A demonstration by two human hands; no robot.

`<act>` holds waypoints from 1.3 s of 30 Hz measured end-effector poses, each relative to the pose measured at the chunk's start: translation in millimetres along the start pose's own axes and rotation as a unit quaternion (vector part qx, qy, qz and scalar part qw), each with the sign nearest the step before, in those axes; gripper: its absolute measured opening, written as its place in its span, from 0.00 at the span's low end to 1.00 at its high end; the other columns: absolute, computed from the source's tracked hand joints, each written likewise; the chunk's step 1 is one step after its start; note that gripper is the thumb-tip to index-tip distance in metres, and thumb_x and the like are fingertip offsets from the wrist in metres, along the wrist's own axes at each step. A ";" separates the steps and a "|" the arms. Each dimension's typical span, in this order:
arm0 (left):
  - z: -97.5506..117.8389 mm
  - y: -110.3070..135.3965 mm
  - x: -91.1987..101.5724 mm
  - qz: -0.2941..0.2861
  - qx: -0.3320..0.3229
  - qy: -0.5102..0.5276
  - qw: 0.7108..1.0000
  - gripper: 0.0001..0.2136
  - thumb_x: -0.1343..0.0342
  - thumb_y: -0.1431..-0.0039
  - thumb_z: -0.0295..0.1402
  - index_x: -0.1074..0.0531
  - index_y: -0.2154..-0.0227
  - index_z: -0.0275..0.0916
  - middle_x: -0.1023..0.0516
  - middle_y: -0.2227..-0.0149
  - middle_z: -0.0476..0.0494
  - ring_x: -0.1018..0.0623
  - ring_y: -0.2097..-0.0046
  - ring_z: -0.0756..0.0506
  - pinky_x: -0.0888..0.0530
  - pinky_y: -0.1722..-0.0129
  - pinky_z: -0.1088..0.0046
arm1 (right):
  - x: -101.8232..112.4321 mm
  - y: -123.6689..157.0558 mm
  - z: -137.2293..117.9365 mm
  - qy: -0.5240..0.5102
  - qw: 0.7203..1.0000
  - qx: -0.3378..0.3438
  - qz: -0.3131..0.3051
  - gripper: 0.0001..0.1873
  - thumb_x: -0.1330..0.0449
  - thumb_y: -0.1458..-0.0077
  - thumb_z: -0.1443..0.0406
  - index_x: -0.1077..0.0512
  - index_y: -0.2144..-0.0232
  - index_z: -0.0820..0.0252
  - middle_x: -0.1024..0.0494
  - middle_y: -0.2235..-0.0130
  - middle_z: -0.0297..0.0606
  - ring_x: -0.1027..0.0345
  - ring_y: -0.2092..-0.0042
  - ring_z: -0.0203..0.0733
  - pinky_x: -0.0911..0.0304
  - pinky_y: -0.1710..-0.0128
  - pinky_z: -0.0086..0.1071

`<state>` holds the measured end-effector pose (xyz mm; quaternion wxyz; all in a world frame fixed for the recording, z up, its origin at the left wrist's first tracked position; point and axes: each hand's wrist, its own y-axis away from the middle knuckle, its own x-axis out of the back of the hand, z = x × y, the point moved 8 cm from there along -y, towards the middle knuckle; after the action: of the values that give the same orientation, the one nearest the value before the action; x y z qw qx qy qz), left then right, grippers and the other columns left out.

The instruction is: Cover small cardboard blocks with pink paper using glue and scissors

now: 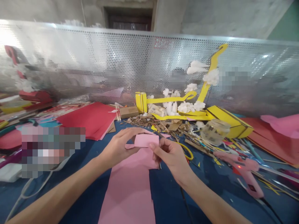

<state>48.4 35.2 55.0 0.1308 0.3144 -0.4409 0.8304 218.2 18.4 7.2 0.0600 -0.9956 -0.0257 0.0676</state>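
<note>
Above the table, a small folded piece of pink paper (146, 140) is held between my two hands. My left hand (120, 144) curls around its left side, the thumb below and the fingers above. From the right, my right hand (169, 154) pinches the paper's edge with thumb and forefinger. A thin dark tool shows partly among the right fingers; its kind is hidden. Beneath the hands a long strip of pink paper (130, 186) runs toward me across the blue table. A yellow loop (187, 151) lies just beyond my right hand.
A pink glue gun (245, 171) with a lit red light lies at right, near a glass jar (215, 132). Yellow boxes (230, 121), white flower shapes (191, 106) and cardboard scraps (149, 122) line the back before a perforated metal screen (130, 62). Red paper (91, 119) lies left.
</note>
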 end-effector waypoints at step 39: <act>-67.0 16.6 -15.4 0.168 0.421 0.579 0.677 0.18 0.39 0.35 0.40 0.26 0.44 0.43 0.20 0.48 0.40 0.18 0.57 0.44 0.18 0.66 0.71 | 35.1 2.5 -29.1 0.012 0.985 0.153 0.078 0.08 0.37 0.38 0.62 0.28 0.57 0.55 0.27 0.75 0.27 0.35 0.75 0.35 0.39 0.73 0.30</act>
<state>24.7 81.2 6.7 0.0720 -0.2870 0.0741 0.9523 257.1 14.6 30.8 0.2065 -0.9744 0.0635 0.0630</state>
